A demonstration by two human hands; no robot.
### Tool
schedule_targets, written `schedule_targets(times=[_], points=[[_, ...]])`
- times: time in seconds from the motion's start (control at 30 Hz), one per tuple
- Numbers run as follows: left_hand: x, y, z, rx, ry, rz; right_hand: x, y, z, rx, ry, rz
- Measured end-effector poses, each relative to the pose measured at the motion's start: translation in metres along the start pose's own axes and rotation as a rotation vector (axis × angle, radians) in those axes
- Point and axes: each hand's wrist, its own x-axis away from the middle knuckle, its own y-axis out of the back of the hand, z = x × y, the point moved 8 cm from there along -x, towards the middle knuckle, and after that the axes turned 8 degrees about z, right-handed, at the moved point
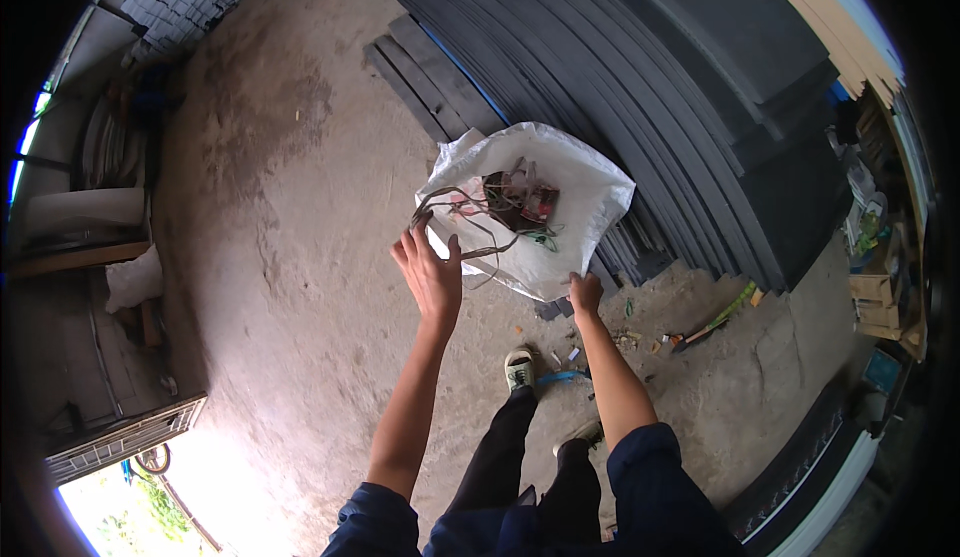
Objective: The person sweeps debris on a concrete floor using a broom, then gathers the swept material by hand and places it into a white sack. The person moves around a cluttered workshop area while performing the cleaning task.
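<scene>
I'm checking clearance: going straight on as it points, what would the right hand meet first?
The right hand would likely meet the white sack, whose rim it touches; depth beyond is unclear.

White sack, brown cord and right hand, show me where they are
White sack (592,192), head view: bare inner wall, right side.
Brown cord (489,252), head view: a lower strand.
Right hand (585,295), head view: middle of the hand.

Stained concrete floor, sunlit doorway.
</scene>
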Motion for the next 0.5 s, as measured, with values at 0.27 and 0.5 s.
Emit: schedule_targets(times=[0.27, 0.5], points=[[-0.042, 0.007, -0.087, -0.309, -0.201, -0.024, 0.041, 0.029, 0.065, 0.086, 0.239, 0.036], [-0.08, -0.018, -0.13, -0.058, -0.471, 0.282, 0.065, 0.043, 0.09, -0.308, 0.24, 0.124]])
